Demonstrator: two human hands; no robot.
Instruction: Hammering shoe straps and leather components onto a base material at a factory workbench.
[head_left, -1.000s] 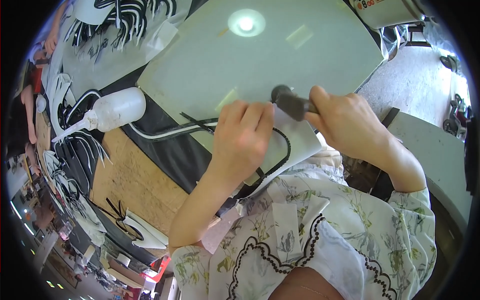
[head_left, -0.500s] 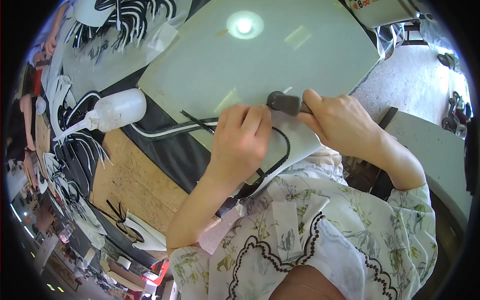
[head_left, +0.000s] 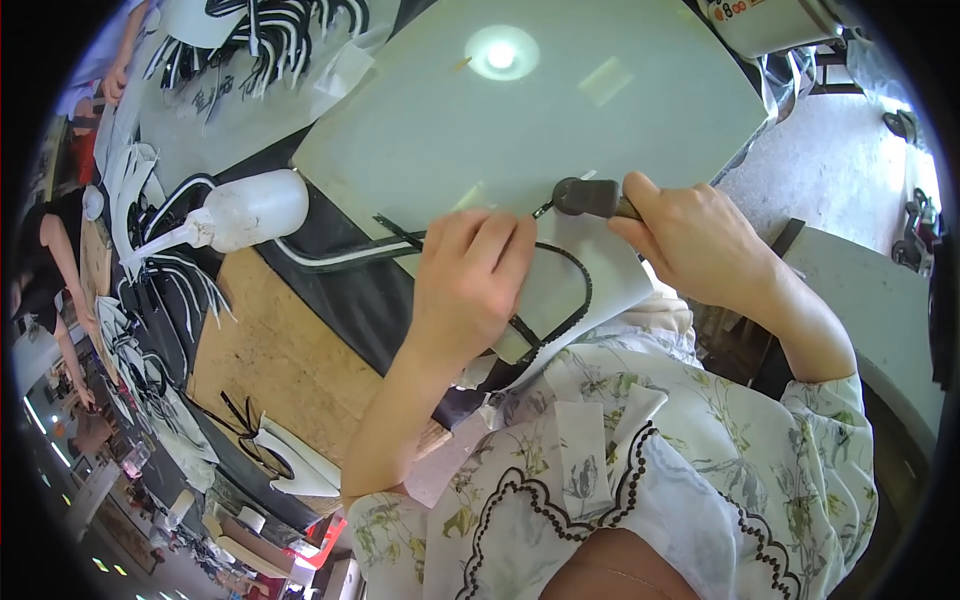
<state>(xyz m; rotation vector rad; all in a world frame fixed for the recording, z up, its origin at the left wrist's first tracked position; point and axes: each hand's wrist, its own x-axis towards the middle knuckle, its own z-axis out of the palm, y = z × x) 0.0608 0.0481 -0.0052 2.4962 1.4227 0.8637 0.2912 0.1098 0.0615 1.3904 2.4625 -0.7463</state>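
My right hand is closed around the short handle of a hammer. Its dark round face rests on or just over a pale smooth slab, at the end of a thin black strip. To its left, my left hand has its fingers bent and pressed together on the strips, their tips hidden from view. A narrow black braided strip loops out from under this hand and curves back toward my lap. From the same hand a black-and-white strap runs left off the slab.
Left of the slab lies a white squeeze bottle with a long nozzle. A brown board lies nearer me. Bundles of black and white straps fill the far left. A white bucket stands far right. Other people's arms show at the left.
My left hand has slid slightly left and the hammer slightly right, opening a gap between them where a short piece of black strip now shows. The whole view has shifted a little.
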